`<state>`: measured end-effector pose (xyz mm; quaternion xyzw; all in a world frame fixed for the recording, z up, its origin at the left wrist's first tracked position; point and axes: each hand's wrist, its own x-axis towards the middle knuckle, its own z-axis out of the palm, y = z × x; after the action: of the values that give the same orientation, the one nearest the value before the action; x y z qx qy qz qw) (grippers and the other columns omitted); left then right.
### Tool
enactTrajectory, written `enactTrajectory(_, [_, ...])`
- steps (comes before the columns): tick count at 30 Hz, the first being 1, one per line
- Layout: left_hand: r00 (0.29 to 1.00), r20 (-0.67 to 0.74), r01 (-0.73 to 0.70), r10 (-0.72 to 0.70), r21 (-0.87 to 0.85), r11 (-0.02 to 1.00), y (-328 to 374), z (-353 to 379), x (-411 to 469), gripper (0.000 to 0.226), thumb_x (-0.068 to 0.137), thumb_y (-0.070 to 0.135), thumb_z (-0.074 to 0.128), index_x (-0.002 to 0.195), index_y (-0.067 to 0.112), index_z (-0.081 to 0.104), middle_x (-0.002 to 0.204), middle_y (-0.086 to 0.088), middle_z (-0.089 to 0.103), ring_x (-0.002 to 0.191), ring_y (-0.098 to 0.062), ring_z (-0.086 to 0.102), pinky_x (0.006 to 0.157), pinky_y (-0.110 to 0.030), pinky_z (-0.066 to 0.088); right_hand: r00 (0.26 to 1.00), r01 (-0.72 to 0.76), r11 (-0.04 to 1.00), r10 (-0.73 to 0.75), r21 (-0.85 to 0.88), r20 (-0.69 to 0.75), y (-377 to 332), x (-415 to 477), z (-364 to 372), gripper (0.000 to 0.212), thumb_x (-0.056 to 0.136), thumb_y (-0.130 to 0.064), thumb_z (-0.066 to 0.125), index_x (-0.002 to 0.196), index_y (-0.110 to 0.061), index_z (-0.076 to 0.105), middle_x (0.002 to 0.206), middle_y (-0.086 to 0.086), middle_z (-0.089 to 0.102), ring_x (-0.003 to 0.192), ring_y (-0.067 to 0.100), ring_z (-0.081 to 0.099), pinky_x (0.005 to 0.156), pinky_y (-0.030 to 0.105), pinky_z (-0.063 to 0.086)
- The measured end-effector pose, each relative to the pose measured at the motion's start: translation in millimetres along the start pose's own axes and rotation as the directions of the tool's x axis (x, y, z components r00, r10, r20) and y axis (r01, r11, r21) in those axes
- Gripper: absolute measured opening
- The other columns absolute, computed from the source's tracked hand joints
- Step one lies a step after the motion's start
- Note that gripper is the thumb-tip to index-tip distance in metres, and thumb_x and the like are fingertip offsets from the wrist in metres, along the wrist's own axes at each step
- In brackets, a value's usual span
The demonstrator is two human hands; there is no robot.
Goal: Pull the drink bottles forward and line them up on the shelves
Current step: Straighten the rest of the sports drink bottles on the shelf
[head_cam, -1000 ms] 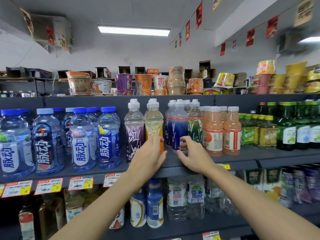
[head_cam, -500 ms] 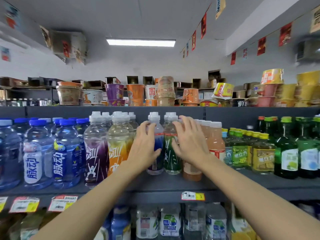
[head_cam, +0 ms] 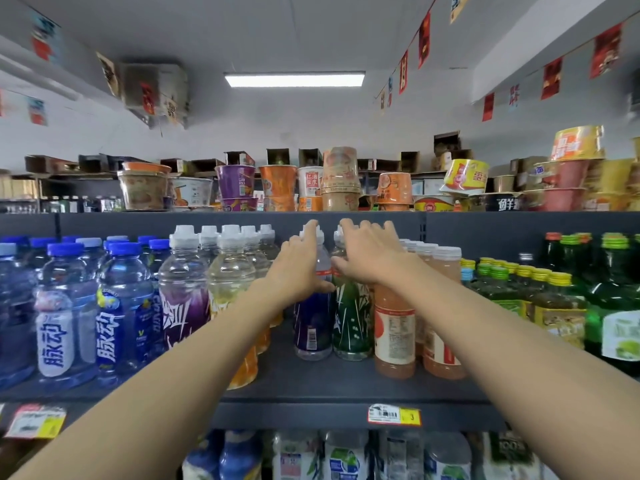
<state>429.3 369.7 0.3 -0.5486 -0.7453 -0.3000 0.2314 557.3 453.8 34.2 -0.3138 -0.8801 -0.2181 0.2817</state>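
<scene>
The dark shelf (head_cam: 329, 384) carries, back from its front edge near the middle, a blue-labelled bottle (head_cam: 311, 325) touching a green-labelled bottle (head_cam: 351, 318), their necks covered by the left hand (head_cam: 298, 268) and right hand (head_cam: 367, 258), fingers stretched, uncurled.

Shop — stocked shelves (head_cam: 346, 386), price tags (head_cam: 394, 415)

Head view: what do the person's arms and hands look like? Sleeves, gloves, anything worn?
The left hand and right hand are bare: no gloves, rings or markings visible. The left forearm and right forearm are bare too, with no sleeve, watch or band in frame.
</scene>
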Motion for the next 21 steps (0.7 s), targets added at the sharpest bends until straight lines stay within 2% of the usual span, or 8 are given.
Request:
enactTrajectory(3, [0.999, 0.034, -0.01, 0.01, -0.001, 1.0, -1, -5, 2, 0.117, 0.062, 0.032, 0.095, 0.145, 0.023, 0.014, 0.115, -0.015, 0.061, 0.107, -0.034, 0.059, 0.091, -0.048, 0.054, 0.999, -0.009, 0.999, 0.006, 0.052, 0.047, 0, 5, -4, 0.066, 0.093, -0.057, 0.057, 0.141, -0.017, 0.038, 0.128, 0.011, 0.06, 0.118, 0.032, 0.058, 0.103, 0.05, 0.036])
enactTrajectory(5, [0.997, 0.071, -0.014, 0.014, -0.007, 1.0, -2, -12, 3, 0.116, 0.063, 0.03, 0.095, 0.145, 0.022, 0.014, 0.108, -0.012, 0.062, 0.1, -0.031, 0.062, 0.088, -0.047, 0.055, 0.998, -0.014, 0.994, 0.008, 0.104, 0.058, 2, 8, -10, 0.061, 0.095, -0.054, 0.056, 0.141, -0.016, 0.041, 0.128, 0.011, 0.061, 0.118, 0.032, 0.058, 0.102, 0.049, 0.039])
enactTrajectory(8, [0.993, 0.113, -0.04, 0.043, -0.022, 0.999, -4, -21, 1, 0.116, 0.063, 0.03, 0.095, 0.146, 0.02, 0.014, 0.094, -0.006, 0.061, 0.087, -0.026, 0.064, 0.082, -0.043, 0.057, 0.997, -0.016, 0.98, 0.001, 0.2, 0.077, 5, 10, -21, 0.05, 0.097, -0.047, 0.057, 0.133, -0.012, 0.052, 0.125, 0.012, 0.063, 0.112, 0.032, 0.061, 0.095, 0.044, 0.049])
enactTrajectory(11, [0.989, 0.13, -0.068, 0.073, -0.043, 0.997, -7, -31, -3, 0.116, 0.064, 0.031, 0.094, 0.147, 0.018, 0.015, 0.083, 0.0, 0.057, 0.08, -0.023, 0.063, 0.075, -0.036, 0.055, 0.991, -0.024, 0.968, -0.01, 0.251, 0.132, 3, 11, -30, 0.044, 0.096, -0.045, 0.061, 0.121, -0.01, 0.06, 0.115, 0.011, 0.065, 0.102, 0.029, 0.062, 0.089, 0.043, 0.052])
enactTrajectory(13, [0.986, 0.138, -0.081, 0.088, -0.06, 0.995, -9, -37, -6, 0.116, 0.064, 0.032, 0.094, 0.147, 0.017, 0.015, 0.08, 0.0, 0.058, 0.079, -0.022, 0.062, 0.073, -0.034, 0.053, 0.988, -0.031, 0.962, -0.011, 0.271, 0.152, 1, 8, -35, 0.045, 0.094, -0.047, 0.063, 0.119, -0.009, 0.062, 0.114, 0.01, 0.065, 0.1, 0.028, 0.061, 0.087, 0.041, 0.052])
enactTrajectory(16, [0.983, 0.143, -0.103, 0.114, -0.084, 0.991, -11, -45, -13, 0.116, 0.064, 0.034, 0.094, 0.148, 0.017, 0.016, 0.08, 0.001, 0.057, 0.079, -0.021, 0.061, 0.072, -0.033, 0.05, 0.987, -0.021, 0.96, -0.025, 0.279, 0.159, 0, 2, -45, 0.051, 0.093, -0.049, 0.065, 0.126, -0.01, 0.061, 0.12, 0.01, 0.064, 0.105, 0.028, 0.061, 0.087, 0.038, 0.051])
enactTrajectory(19, [0.979, 0.145, -0.123, 0.141, -0.127, 0.984, -10, -51, -19, 0.114, 0.065, 0.036, 0.093, 0.147, 0.019, 0.017, 0.086, 0.002, 0.057, 0.08, -0.018, 0.059, 0.069, -0.029, 0.046, 0.987, -0.014, 0.959, -0.031, 0.282, 0.155, 0, -5, -54, 0.052, 0.092, -0.051, 0.066, 0.122, -0.009, 0.064, 0.119, 0.011, 0.066, 0.105, 0.029, 0.062, 0.092, 0.043, 0.052])
enactTrajectory(21, [0.975, 0.155, -0.135, 0.16, -0.162, 0.978, -9, -53, -22, 0.112, 0.065, 0.036, 0.093, 0.147, 0.021, 0.017, 0.087, 0.004, 0.057, 0.078, -0.013, 0.058, 0.062, -0.023, 0.042, 0.987, -0.01, 0.962, -0.034, 0.274, 0.155, 2, -10, -58, 0.056, 0.091, -0.054, 0.065, 0.126, -0.01, 0.064, 0.123, 0.011, 0.066, 0.109, 0.029, 0.061, 0.094, 0.045, 0.051])
